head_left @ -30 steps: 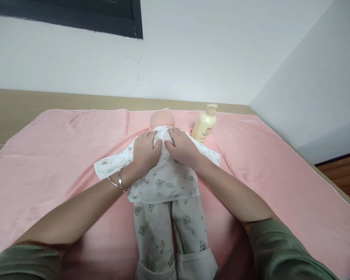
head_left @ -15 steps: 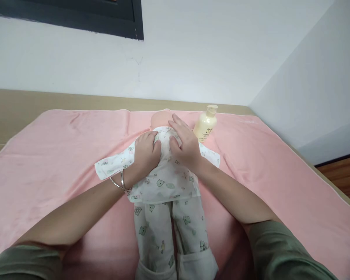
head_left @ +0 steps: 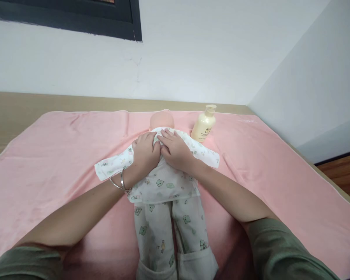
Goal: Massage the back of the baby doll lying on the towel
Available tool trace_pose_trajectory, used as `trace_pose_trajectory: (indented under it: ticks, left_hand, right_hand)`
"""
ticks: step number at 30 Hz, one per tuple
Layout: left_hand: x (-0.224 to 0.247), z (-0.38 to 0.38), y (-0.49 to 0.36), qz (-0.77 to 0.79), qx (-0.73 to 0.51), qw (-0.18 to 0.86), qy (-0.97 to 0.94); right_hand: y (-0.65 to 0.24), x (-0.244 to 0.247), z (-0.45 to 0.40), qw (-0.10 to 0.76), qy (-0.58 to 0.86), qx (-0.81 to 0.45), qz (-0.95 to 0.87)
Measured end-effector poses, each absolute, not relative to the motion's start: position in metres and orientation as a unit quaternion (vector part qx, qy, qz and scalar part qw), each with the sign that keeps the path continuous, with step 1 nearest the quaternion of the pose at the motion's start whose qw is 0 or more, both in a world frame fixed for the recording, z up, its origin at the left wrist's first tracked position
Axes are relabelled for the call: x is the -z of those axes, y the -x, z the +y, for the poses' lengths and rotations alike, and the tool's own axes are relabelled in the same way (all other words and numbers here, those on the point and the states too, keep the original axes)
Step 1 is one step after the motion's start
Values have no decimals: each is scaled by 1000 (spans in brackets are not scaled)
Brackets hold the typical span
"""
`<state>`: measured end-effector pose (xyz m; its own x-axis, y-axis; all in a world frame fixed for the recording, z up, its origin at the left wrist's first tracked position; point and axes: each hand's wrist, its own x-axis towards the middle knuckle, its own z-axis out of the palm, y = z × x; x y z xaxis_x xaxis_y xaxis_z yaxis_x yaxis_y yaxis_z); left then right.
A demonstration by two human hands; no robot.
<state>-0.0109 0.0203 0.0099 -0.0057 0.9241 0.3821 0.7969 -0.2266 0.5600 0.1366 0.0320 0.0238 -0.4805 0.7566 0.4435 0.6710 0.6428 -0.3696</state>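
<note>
A baby doll (head_left: 161, 119) lies stretched out, its smooth bald head pointing away from me; no face shows. It wears a white long-sleeved top (head_left: 166, 184) and matching trousers (head_left: 157, 233), printed with small green animals. My left hand (head_left: 146, 152), with a silver bangle at the wrist, is curved over the doll's left-side shoulder, thumb on its upper body and fingertips partly hidden. Lying flat on the middle of the upper body is my right hand (head_left: 176, 151), fingers slightly apart and close to my left thumb.
A pale yellow pump bottle (head_left: 203, 126) stands beyond the doll's right-side sleeve. Beneath everything is a pink blanket (head_left: 61, 155) over a wooden surface (head_left: 17, 112). White walls (head_left: 192, 50) rise behind and to the right, with a dark frame (head_left: 105, 29) at upper left.
My right hand has moved left and slightly towards me, from beside the doll's head and right-side shoulder to mid upper body. The sleeve there is uncovered. My left hand stays put.
</note>
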Motion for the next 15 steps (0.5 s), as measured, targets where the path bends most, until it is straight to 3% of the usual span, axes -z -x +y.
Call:
trace_pose_trajectory:
  ticks: [2,8,15]
  left_hand:
    - [-10,20,11,615,-348,89,-702]
    - [-9,19,10,621,-350,84,-696]
    - [-10,20,10,621,-355,94,-693]
  right_hand:
    - [-135,-24,31,265,420,-84,-864]
    - [-137,-25,33,309,428,-37,-849]
    - [-138,-35,22,156,411,-12,-898]
